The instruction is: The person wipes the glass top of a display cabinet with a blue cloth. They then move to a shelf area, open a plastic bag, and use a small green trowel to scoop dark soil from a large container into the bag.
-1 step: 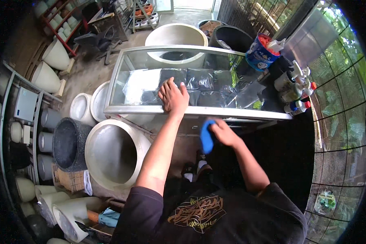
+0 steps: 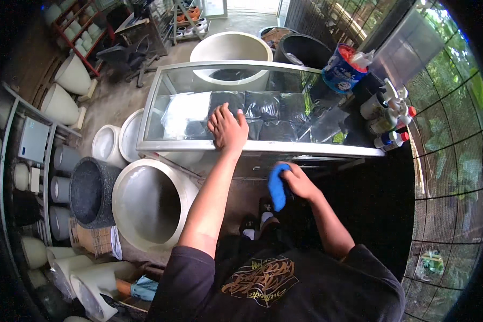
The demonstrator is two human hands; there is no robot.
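Observation:
My left hand [image 2: 228, 127] lies flat on the glass top of a metal-framed display case [image 2: 306, 148], near its front edge, fingers stretched and thumb apart. Under the glass, several dark packages [image 2: 263, 104] wrapped in shiny clear plastic show through. In front of the case, lower and to the right, my right hand [image 2: 300, 182] grips a folded blue cloth [image 2: 277, 188]. The cloth hangs apart from the glass, its lower end pointing toward my feet.
A blue bucket [image 2: 340, 75] with red stuff inside stands at the case's far right corner. Several bottles [image 2: 383, 118], some with spray heads, stand along the right end. Large pale pots [image 2: 124, 209] crowd the left floor. A wire mesh wall [image 2: 440, 214] runs along the right.
My right hand has moved slightly nearer and to the right with the blue cloth. My left hand stays on the glass.

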